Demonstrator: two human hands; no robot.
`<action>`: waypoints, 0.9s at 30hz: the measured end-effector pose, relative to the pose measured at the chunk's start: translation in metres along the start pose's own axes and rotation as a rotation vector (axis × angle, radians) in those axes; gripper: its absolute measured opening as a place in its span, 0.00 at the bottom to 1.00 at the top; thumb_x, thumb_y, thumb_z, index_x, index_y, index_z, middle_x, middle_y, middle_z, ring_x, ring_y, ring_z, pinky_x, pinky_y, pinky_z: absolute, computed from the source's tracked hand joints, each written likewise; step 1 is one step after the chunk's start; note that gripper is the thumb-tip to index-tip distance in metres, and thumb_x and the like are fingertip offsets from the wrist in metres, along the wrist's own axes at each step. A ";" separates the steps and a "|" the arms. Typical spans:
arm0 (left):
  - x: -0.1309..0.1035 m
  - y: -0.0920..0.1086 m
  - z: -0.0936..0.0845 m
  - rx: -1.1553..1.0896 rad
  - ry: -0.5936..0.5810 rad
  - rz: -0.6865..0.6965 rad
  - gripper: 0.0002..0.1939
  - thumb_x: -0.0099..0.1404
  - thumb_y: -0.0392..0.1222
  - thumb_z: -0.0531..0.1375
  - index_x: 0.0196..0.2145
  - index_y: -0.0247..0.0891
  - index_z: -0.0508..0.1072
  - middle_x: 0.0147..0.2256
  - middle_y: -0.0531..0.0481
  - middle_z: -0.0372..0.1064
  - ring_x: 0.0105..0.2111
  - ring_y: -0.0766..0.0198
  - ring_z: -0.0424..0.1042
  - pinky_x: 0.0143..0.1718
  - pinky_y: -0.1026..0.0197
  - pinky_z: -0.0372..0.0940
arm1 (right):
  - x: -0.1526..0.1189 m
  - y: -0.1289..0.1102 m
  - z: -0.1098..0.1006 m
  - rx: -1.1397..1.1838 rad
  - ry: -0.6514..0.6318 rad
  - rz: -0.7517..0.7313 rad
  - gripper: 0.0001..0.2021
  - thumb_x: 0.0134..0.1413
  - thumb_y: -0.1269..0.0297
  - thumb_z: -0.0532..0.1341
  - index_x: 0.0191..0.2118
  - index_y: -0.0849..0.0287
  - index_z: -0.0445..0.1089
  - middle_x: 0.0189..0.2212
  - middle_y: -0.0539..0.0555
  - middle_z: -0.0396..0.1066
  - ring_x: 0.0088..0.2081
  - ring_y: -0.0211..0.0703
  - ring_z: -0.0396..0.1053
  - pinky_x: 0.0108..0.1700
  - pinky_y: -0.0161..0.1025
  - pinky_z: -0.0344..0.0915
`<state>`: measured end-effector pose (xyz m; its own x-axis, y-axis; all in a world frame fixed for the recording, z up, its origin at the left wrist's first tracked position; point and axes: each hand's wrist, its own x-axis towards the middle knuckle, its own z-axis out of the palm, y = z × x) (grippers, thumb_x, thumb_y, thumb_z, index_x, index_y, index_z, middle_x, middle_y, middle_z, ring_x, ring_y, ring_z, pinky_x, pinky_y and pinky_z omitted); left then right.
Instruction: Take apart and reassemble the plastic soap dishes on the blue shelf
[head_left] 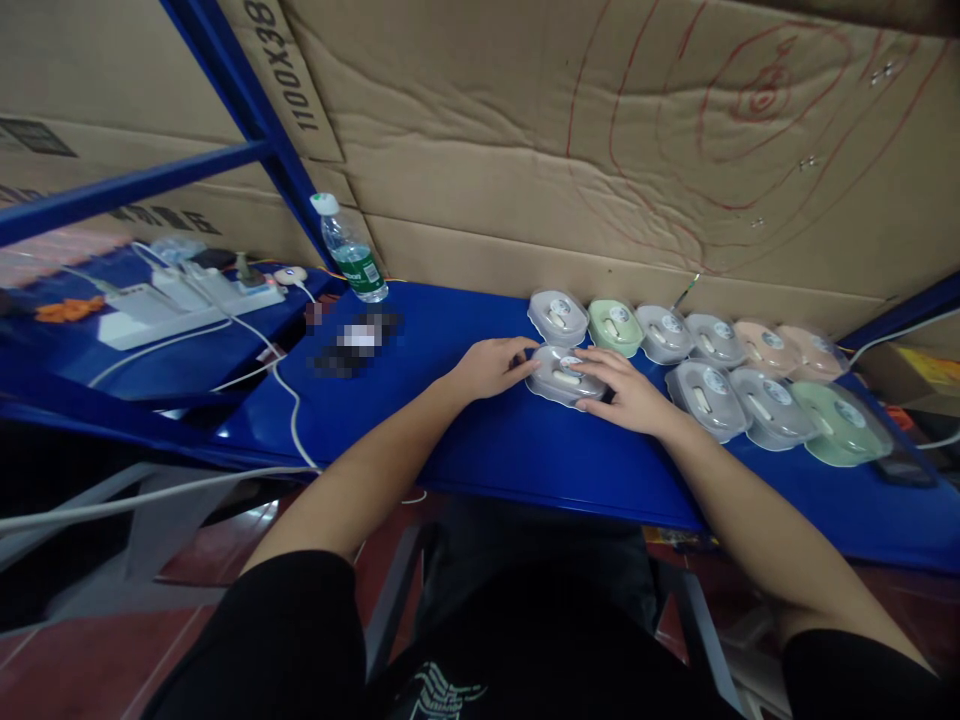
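A grey plastic box with a clear lid (pixel 553 384) rests on the blue table in front of me. Its lid bears a round sticker and a whitish oblong piece. My left hand (pixel 498 366) grips the box's left edge, thumb near the front and fingers curled behind. From the other side my right hand (pixel 626 388) holds it, fingers over the lid's right part and thumb at the front edge. Right behind stands another grey lidded box (pixel 558 318), with a green lidded box (pixel 615 327) beside it.
More lidded boxes, grey (pixel 707 400), pink (pixel 769 346) and green (pixel 844 425), stand in two rows at right. A water bottle (pixel 351 250) stands at the back left. Left of the table lie a power strip (pixel 187 312) and white cables. Cardboard (pixel 465 130) walls the back.
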<state>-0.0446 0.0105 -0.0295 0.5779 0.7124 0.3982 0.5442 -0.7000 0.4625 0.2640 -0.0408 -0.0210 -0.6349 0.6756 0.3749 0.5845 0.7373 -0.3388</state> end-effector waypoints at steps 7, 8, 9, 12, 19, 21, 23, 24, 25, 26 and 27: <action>0.000 0.000 -0.001 -0.003 -0.010 -0.007 0.22 0.76 0.54 0.56 0.57 0.38 0.75 0.39 0.47 0.82 0.32 0.63 0.77 0.37 0.58 0.68 | 0.000 0.000 0.001 0.003 -0.006 0.008 0.31 0.66 0.47 0.66 0.71 0.42 0.65 0.71 0.56 0.64 0.72 0.65 0.60 0.71 0.70 0.61; 0.000 0.000 -0.001 0.001 -0.009 -0.007 0.22 0.76 0.54 0.56 0.57 0.38 0.75 0.39 0.47 0.82 0.32 0.62 0.77 0.37 0.58 0.68 | 0.000 0.000 0.001 0.003 -0.005 0.010 0.31 0.66 0.47 0.67 0.71 0.42 0.65 0.71 0.56 0.64 0.72 0.65 0.60 0.71 0.71 0.61; 0.000 0.000 -0.001 0.005 -0.009 -0.008 0.22 0.76 0.54 0.56 0.57 0.39 0.75 0.39 0.47 0.82 0.32 0.62 0.77 0.38 0.58 0.68 | 0.000 0.000 0.001 0.004 -0.003 0.012 0.31 0.66 0.47 0.67 0.70 0.41 0.65 0.71 0.56 0.65 0.72 0.65 0.60 0.71 0.71 0.61; -0.001 0.000 -0.001 0.014 -0.009 -0.007 0.21 0.76 0.54 0.56 0.57 0.39 0.75 0.38 0.48 0.82 0.33 0.62 0.77 0.38 0.57 0.68 | 0.000 0.000 0.000 0.004 -0.006 0.011 0.31 0.66 0.47 0.66 0.71 0.41 0.64 0.71 0.56 0.64 0.72 0.65 0.60 0.71 0.71 0.61; -0.001 0.000 -0.002 0.020 -0.005 0.015 0.21 0.76 0.55 0.55 0.57 0.40 0.75 0.38 0.48 0.82 0.33 0.61 0.78 0.38 0.58 0.68 | 0.000 -0.001 -0.001 0.004 -0.011 0.009 0.31 0.66 0.48 0.67 0.72 0.38 0.63 0.71 0.53 0.64 0.72 0.65 0.60 0.71 0.72 0.61; -0.001 0.000 -0.001 0.022 -0.007 0.010 0.21 0.76 0.55 0.55 0.57 0.40 0.75 0.38 0.48 0.82 0.34 0.61 0.78 0.37 0.58 0.68 | 0.001 -0.002 -0.001 0.006 -0.010 0.011 0.31 0.66 0.48 0.67 0.71 0.38 0.63 0.71 0.53 0.64 0.72 0.65 0.60 0.71 0.72 0.61; 0.000 0.000 -0.001 0.023 -0.008 0.011 0.22 0.76 0.55 0.56 0.57 0.40 0.75 0.38 0.48 0.82 0.34 0.61 0.78 0.37 0.58 0.68 | 0.001 -0.002 -0.001 0.008 -0.014 0.013 0.31 0.66 0.48 0.67 0.71 0.39 0.63 0.71 0.54 0.64 0.72 0.65 0.60 0.71 0.72 0.61; 0.000 0.000 -0.001 0.023 -0.005 0.013 0.22 0.76 0.56 0.55 0.57 0.40 0.75 0.38 0.48 0.82 0.34 0.61 0.78 0.37 0.58 0.68 | 0.001 -0.002 -0.001 0.009 -0.016 0.014 0.31 0.66 0.48 0.67 0.71 0.39 0.63 0.71 0.54 0.64 0.72 0.66 0.60 0.71 0.72 0.61; 0.000 0.000 -0.001 0.022 -0.004 0.015 0.22 0.76 0.56 0.55 0.57 0.39 0.75 0.38 0.48 0.82 0.34 0.61 0.78 0.37 0.58 0.68 | 0.001 -0.002 -0.001 0.009 -0.018 0.014 0.31 0.66 0.48 0.67 0.71 0.39 0.63 0.71 0.54 0.64 0.72 0.65 0.59 0.71 0.72 0.61; 0.000 0.000 -0.001 0.021 -0.002 0.017 0.23 0.76 0.56 0.55 0.57 0.39 0.75 0.38 0.48 0.82 0.34 0.61 0.78 0.37 0.58 0.68 | 0.001 -0.002 -0.001 0.009 -0.018 0.013 0.31 0.66 0.48 0.67 0.71 0.39 0.63 0.72 0.54 0.64 0.73 0.65 0.59 0.71 0.72 0.61; 0.000 -0.001 0.000 0.019 0.000 0.016 0.23 0.76 0.56 0.55 0.57 0.39 0.75 0.38 0.48 0.82 0.33 0.61 0.78 0.37 0.58 0.68 | 0.001 -0.002 -0.001 0.009 -0.016 0.010 0.31 0.66 0.48 0.67 0.71 0.39 0.63 0.71 0.54 0.64 0.72 0.65 0.59 0.71 0.72 0.61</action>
<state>-0.0454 0.0107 -0.0296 0.5871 0.7008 0.4052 0.5463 -0.7124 0.4404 0.2632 -0.0417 -0.0190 -0.6367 0.6830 0.3579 0.5866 0.7303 -0.3501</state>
